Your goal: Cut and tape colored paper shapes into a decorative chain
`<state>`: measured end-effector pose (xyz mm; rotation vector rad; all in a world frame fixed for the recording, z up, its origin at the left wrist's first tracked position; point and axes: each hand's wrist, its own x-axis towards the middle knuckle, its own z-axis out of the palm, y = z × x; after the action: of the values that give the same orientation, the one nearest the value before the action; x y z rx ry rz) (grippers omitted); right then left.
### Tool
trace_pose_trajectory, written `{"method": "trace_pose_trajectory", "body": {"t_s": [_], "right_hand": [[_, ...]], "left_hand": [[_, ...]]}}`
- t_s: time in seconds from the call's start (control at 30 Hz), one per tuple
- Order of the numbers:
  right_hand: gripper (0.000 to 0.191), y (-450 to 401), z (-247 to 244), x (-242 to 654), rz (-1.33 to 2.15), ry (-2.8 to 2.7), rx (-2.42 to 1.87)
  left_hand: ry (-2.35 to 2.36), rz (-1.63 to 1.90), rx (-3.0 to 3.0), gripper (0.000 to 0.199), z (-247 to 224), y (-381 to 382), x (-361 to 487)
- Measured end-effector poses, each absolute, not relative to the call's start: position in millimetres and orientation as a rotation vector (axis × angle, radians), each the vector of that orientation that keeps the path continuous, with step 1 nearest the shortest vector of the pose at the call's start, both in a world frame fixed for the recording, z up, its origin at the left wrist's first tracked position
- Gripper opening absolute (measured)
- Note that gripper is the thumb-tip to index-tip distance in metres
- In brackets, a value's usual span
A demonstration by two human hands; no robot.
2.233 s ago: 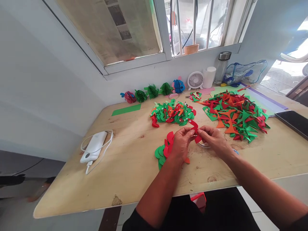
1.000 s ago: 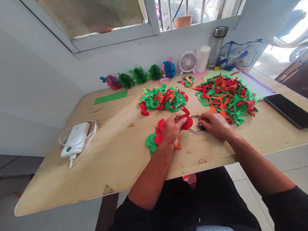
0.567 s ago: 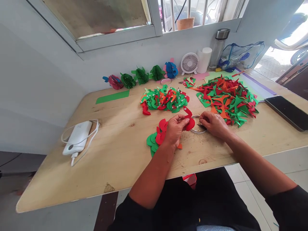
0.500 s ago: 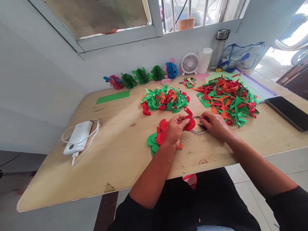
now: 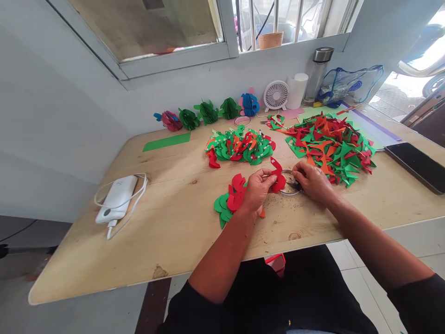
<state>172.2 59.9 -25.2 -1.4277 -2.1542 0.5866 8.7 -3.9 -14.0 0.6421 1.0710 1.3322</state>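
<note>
My left hand (image 5: 259,188) pinches a curved red paper piece (image 5: 278,178) that has a small pale mark near its upper tip. Close to its right, my right hand (image 5: 313,182) is closed, with a dark pointed tool (image 5: 295,186) at its fingertips; the tool's full shape is hidden. Beneath the tool lies a round, shallow dish (image 5: 288,191) with brown crumbs in and around it. Red and green cut pieces (image 5: 224,208) are stacked beside my left wrist. Behind my hands sits a heap of curved green, red and orange pieces (image 5: 239,147).
A scrap pile (image 5: 333,146) and a black phone (image 5: 417,162) are on the right. A white power bank (image 5: 118,195) with a cable lies left. Along the wall stand paper figures (image 5: 208,112), a small fan (image 5: 276,95) and a glass bottle (image 5: 315,76).
The view has shifted slightly, moving the scene a little right and down. The red piece in my left hand is now nearer the dark tool and overlaps the dish's left edge.
</note>
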Motion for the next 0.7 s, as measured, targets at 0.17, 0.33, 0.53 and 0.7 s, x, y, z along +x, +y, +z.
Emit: {"method": "trace_pose_trajectory", "body": {"t_s": [0.17,0.33,0.53,0.7], "right_hand": [[0.013,57,-16,173,0.638,-2.005,-1.385],[0.017,44,9,166,0.719,-1.994,-1.274],[0.016,36,10,150,0.783,-2.063,-1.151],[0.015,36,-2,145,0.678,-2.129,-1.134]], "left_hand": [[1.097,1.335,0.645,0.024,-15,-3,8],[1.112,1.34,0.666,0.02,-12,-2,7],[1.142,1.399,0.717,0.013,-9,-4,6],[1.226,1.435,0.823,0.011,-14,-3,6]]}}
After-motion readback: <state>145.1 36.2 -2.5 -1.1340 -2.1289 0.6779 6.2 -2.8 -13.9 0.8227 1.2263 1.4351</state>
